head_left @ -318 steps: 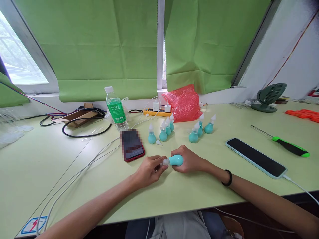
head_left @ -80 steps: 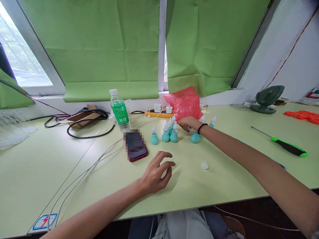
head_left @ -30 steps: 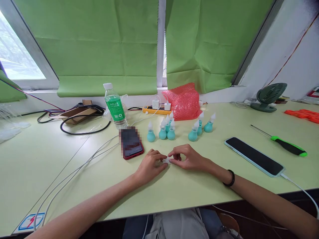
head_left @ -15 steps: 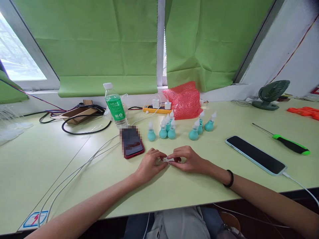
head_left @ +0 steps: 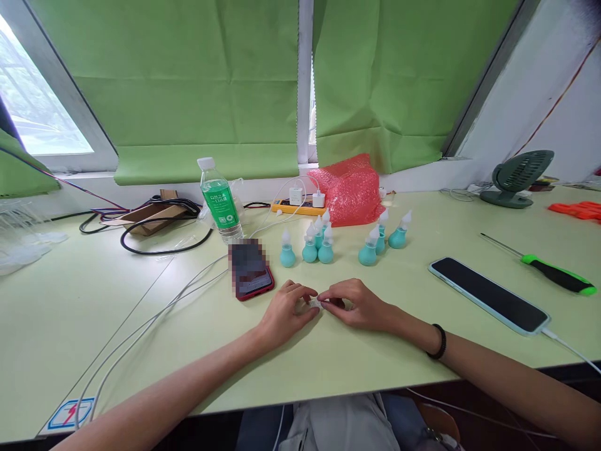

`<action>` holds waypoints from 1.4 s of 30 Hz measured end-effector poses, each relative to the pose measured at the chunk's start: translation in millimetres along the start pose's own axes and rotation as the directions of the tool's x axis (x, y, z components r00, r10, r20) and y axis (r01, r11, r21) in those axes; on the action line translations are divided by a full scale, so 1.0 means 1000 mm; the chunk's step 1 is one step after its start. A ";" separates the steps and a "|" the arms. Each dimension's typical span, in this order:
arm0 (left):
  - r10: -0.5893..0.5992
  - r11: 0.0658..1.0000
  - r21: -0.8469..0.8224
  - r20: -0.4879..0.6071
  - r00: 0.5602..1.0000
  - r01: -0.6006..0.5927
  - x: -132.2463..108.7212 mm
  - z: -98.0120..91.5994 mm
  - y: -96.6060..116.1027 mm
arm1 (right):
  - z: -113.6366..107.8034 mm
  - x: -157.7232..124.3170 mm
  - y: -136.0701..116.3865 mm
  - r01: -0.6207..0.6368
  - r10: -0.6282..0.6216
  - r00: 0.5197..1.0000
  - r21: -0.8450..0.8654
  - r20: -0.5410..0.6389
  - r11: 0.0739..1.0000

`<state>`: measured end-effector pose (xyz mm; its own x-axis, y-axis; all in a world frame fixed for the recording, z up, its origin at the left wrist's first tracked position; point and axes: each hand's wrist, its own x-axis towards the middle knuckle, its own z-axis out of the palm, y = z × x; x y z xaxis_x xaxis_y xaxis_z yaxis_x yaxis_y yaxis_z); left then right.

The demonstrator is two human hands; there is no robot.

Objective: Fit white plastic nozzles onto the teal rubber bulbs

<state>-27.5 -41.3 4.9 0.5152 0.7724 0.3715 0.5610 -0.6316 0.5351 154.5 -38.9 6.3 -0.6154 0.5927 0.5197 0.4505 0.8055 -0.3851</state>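
Observation:
Near the front of the table, my left hand (head_left: 287, 315) pinches a small whitish, see-through piece (head_left: 314, 303) between thumb and fingers. My right hand (head_left: 357, 305) meets it from the other side, its thumb and index fingertips pressed together at the piece's right end. The fingers cover most of the piece, so its kind cannot be made out. Just beyond the hands stand several teal squeeze bulbs with clear pointed tips, in a left cluster (head_left: 310, 252) and a right cluster (head_left: 367, 254).
A red-cased phone (head_left: 253, 275) lies left of the hands, near a water bottle (head_left: 220, 203). Behind are a yellow power strip (head_left: 282, 206) and red bubble wrap (head_left: 354, 194). To the right lie a charging phone (head_left: 488, 294), a screwdriver (head_left: 558, 274) and a small fan (head_left: 516, 178).
My right thumb and index finger have drawn closer together at the piece, and less of it shows between the hands. The view has shifted slightly; the bulbs stay put.

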 end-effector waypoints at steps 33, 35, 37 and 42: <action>0.031 0.984 -0.170 -0.163 0.986 -0.059 -0.002 -0.006 0.010 | 0.005 0.002 0.001 -0.061 0.097 0.970 0.161 -0.224 0.985; -0.005 0.983 -0.181 -0.090 0.996 -0.012 -0.001 -0.007 0.011 | 0.005 0.002 0.000 -0.015 0.052 0.968 0.148 -0.247 0.989; -0.043 0.985 -0.171 -0.035 0.998 0.036 -0.001 -0.007 0.011 | 0.005 0.001 -0.001 0.027 0.009 0.966 0.137 -0.258 0.990; -0.042 0.987 -0.154 0.002 0.999 0.042 0.000 -0.006 0.009 | 0.005 0.000 -0.001 0.054 -0.027 0.959 0.089 -0.281 0.995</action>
<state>-26.2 -46.3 13.9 0.4922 0.7981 0.3475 0.4754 -0.5808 0.6608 150.6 -40.3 2.5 -0.4207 0.5480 0.7230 0.3572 0.8326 -0.4232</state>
